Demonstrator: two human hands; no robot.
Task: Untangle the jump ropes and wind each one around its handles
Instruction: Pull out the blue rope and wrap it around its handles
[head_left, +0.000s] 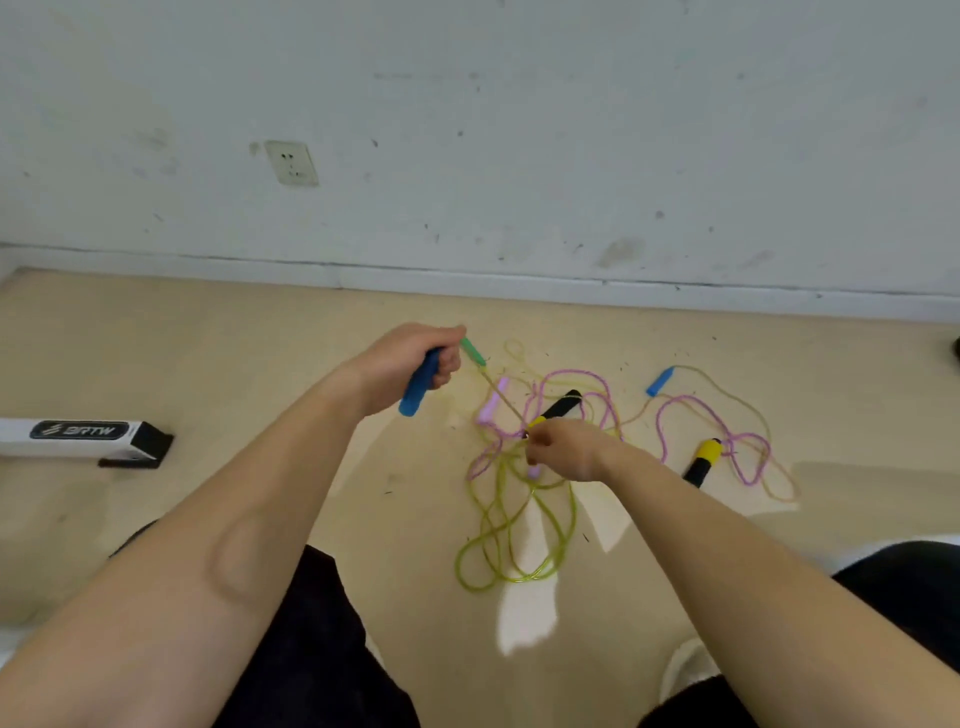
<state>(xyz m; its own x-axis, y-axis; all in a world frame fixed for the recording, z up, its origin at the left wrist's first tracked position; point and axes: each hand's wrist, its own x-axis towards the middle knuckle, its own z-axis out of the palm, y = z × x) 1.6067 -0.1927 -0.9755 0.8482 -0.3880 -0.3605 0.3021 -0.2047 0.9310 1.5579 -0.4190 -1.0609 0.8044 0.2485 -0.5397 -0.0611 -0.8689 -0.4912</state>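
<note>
Head, blue handle (415, 388) slanted, rope (500, 393) seemingly taut

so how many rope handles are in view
5: held blue handle in left hand; loose blue handle, floor right; pink handle, floor centre; near black-yellow handle by right hand; far black-yellow handle further right. Another pink may be hidden.

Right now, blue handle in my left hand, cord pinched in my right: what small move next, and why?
Probably draw the right hand toward you, easing the tan cord out of the tangle. It runs taut from the blue handle in the left hand to your pinch, where the pink rope and yellow-green rope bunch together.
</note>
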